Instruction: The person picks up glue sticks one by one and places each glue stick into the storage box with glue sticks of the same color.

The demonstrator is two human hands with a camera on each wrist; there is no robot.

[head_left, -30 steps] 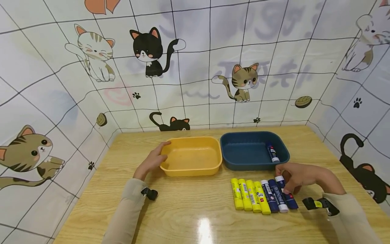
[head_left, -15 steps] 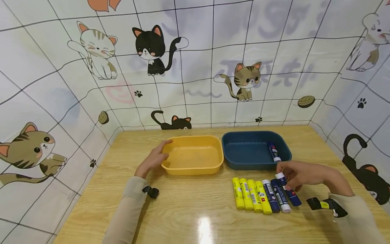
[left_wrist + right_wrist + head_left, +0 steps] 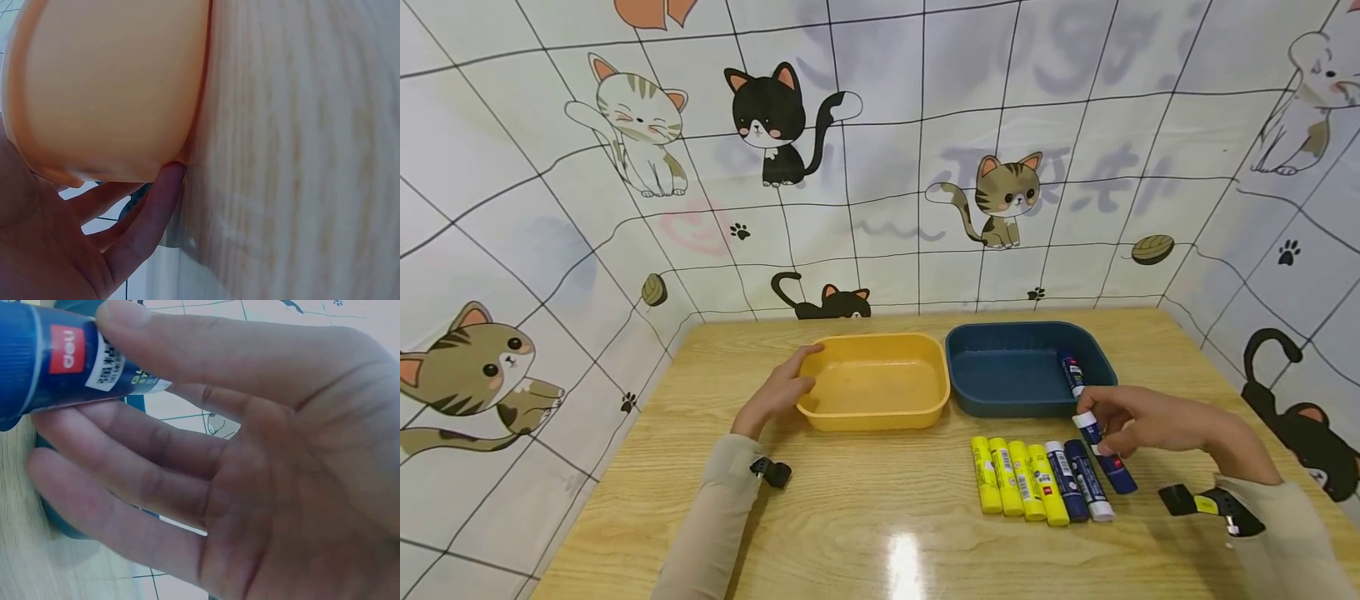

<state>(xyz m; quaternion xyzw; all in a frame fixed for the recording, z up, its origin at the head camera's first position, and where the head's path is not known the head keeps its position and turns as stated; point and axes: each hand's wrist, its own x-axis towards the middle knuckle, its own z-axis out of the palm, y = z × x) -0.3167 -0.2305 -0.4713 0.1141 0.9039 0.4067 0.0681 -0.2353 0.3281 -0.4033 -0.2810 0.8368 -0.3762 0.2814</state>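
My right hand (image 3: 1142, 423) pinches a dark blue glue stick (image 3: 1118, 475) with a white end between thumb and fingers, above the table. In the right wrist view, the glue stick (image 3: 65, 356) shows a red label; the other fingers reach out below it. At its left end, the yellow tray (image 3: 872, 423) is held by my left hand (image 3: 775, 393), the thumb over the rim. The left wrist view has fingers (image 3: 153, 212) against the tray's outer wall (image 3: 112, 94). One blue glue stick (image 3: 1072, 371) lies inside the dark blue tray (image 3: 1000, 408), partly hidden by my right hand.
A row of several yellow glue sticks (image 3: 1026, 481) lies in front of the blue tray, with two blue glue sticks (image 3: 1077, 481) at its right end. Both trays stand side by side on the wooden table (image 3: 820, 517). A cat-print sheet (image 3: 887, 167) encloses the back and sides.
My right hand has raised the rightmost blue glue stick from the row and shifted it slightly away from its neighbours. My left hand keeps its place on the yellow tray.
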